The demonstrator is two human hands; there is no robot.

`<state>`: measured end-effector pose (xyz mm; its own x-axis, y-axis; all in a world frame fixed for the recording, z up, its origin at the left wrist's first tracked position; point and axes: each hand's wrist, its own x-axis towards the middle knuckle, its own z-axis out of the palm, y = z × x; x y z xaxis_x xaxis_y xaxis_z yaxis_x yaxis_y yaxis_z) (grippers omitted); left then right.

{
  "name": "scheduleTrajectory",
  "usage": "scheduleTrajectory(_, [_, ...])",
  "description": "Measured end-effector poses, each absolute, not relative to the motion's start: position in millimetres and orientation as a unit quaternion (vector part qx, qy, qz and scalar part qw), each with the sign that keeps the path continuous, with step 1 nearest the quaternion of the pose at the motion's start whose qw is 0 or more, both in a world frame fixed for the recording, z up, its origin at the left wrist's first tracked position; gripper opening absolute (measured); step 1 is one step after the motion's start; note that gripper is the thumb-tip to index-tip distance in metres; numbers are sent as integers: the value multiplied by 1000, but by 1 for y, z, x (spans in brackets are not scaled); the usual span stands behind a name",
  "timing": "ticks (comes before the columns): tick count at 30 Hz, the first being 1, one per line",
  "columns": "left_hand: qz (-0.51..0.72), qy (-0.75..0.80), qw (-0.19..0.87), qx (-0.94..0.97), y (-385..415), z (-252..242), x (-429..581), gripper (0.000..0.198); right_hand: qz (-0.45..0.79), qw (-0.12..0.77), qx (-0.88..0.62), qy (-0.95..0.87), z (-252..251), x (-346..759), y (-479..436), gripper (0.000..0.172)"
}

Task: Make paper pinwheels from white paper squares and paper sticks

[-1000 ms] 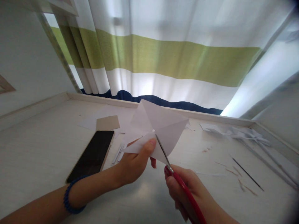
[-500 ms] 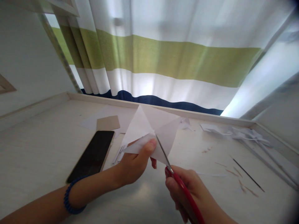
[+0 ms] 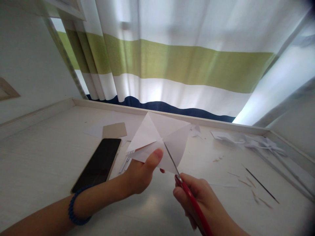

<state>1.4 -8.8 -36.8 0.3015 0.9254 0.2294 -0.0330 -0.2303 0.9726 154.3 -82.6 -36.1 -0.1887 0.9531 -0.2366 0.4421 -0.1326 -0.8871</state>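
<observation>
The left hand [image 3: 141, 175] pinches the paper [image 3: 171, 126], thumb on top, its fingers mostly hidden beneath. The right hand [image 3: 200, 198] grips red scissors [image 3: 194, 201], their handle cut off below; one blade lies across the paper toward its middle. Both forearms slant inward. The paper is right of the phone [image 3: 97, 164], partly covering thin pieces too unclear to identify.
</observation>
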Motion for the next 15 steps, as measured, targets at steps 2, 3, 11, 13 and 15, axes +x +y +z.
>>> scheduleTrajectory(2, [500,382,504,592,-9,-38,0,34,476,267,-579,-606,-38,154,-82,37])
scheduleTrajectory(3, [507,392,503,581,-9,-37,0,32,475,267,-579,-606,-39,154,-82,36])
scheduleTrajectory(11, [562,405,498,522,-8,-22,7,27,472,261,-578,-613,-37,155,-81,25])
scheduleTrajectory(13, [572,401,500,512,-6,-18,9,25,486,255,-564,-617,-37,157,-80,23])
scheduleTrajectory(15, [584,399,502,498,-4,-14,10,19,498,245,-547,-627,-37,159,-78,25])
